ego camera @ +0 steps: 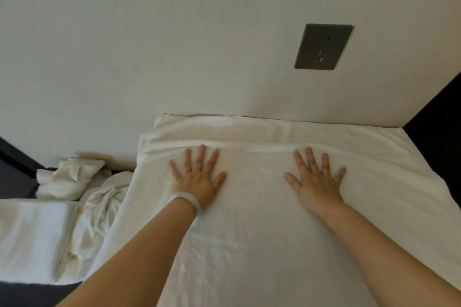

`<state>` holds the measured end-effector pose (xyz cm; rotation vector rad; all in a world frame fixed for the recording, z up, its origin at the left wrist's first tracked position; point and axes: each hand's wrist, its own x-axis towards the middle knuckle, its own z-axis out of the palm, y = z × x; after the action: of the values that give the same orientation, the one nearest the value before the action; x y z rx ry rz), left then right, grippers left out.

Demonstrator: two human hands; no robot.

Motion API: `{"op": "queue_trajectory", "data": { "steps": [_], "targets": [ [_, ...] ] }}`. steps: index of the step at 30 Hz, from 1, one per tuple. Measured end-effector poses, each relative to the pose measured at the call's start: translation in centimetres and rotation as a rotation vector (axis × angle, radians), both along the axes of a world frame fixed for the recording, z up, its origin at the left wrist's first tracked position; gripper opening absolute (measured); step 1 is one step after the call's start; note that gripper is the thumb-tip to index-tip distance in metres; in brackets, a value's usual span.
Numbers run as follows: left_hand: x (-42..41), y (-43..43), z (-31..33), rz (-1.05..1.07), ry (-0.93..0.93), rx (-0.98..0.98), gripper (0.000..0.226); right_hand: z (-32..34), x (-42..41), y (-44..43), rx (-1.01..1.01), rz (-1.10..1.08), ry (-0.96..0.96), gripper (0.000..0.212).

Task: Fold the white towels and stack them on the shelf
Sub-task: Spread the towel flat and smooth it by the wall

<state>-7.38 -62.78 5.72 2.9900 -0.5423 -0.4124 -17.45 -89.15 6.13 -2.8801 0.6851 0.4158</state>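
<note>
Fingers [201, 155] of left hand [199, 182] and right hand [315, 183] spread wide, palms pressing flat on white towel [249, 244]; crumpled towels [74, 177] heaped beside, left.

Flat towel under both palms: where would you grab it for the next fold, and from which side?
Probably the raised ridge of the towel just beyond the left hand and right hand, one pinch each, reaching forward from the near side. The rest lies flat with no lip, and the wall blocks the far side.
</note>
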Motion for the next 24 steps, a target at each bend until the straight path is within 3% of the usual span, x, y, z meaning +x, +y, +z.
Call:
{"op": "queue_trajectory", "data": {
  "steps": [4,9,15,19,24],
  "targets": [
    [-4.2,-0.9,0.5,-0.065,-0.006,-0.033,0.071,0.6,-3.2,4.3,0.028,0.012,-0.113,0.073],
    [-14.5,1.8,-0.8,-0.213,-0.098,-0.081,0.069,-0.4,-11.8,10.1,-0.025,0.045,-0.038,0.092],
    [-9.0,1.5,-1.9,-0.232,-0.113,-0.035,0.067,-1.2,-7.7,7.4,-0.053,0.002,-0.063,0.079],
    [-5.3,-1.3,0.2,-0.215,0.016,0.011,0.065,0.1,-4.1,5.7,0.041,-0.054,-0.069,0.068],
    [-12.2,-0.9,-0.6,-0.265,-0.096,-0.146,0.068,-0.4,-11.0,9.3,0.042,-0.02,-0.297,0.074]
  ]
}}
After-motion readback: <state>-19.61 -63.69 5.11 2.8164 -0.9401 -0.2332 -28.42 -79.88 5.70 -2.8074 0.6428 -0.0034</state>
